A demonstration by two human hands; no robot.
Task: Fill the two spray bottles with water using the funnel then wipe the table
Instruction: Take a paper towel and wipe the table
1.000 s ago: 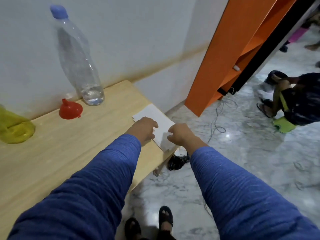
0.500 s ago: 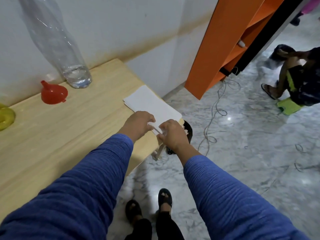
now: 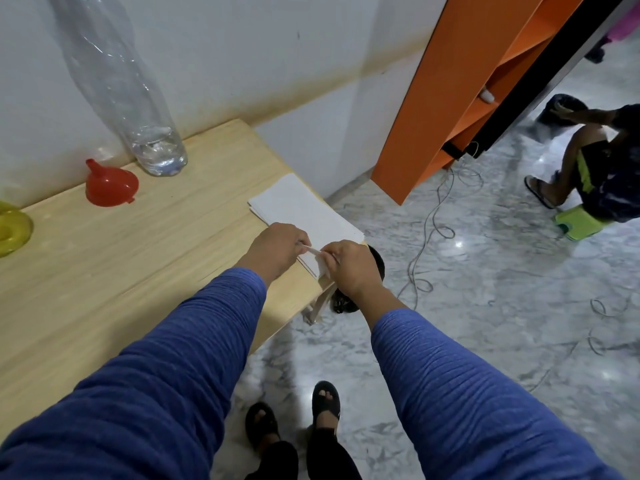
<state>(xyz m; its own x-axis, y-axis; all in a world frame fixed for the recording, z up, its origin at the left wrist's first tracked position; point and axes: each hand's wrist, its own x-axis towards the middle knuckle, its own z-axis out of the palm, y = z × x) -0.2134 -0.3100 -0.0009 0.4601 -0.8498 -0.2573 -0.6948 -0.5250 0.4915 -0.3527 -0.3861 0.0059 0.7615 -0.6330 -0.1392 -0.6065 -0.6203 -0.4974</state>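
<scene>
A: What is laid out, from the biggest thing down?

B: A wooden desk [image 3: 104, 271] is seen against a white wall. On it, a tall clear water bottle [image 3: 152, 147] is stood near the wall, with only a little water left at the bottom. A red funnel [image 3: 110, 183] is set mouth-down just beside it. A yellow spray bottle [image 3: 12, 230] is cut off at the left edge; the second spray bottle is not shown. A stack of white tissues [image 3: 301, 213] is placed at the desk's far right corner, overhanging the edge slightly.

A: And the hands?

B: The stack's near edge is being worked by both. One sheet is pinched by the fingers of the left hand [image 3: 277, 251] and of the right hand [image 3: 349, 268], and seems to be peeled away from the rest. The wiping step is judged to be in preparation.

A: What could be spoiled from here?

B: Several sheets could be dragged up together if the sheet is not separated cleanly. The stack, being so close to the corner, could be pulled off onto the marble floor [image 3: 485, 306] if it is tugged sideways. A thin sheet could also be torn if it is pulled by both hands at once.
</scene>
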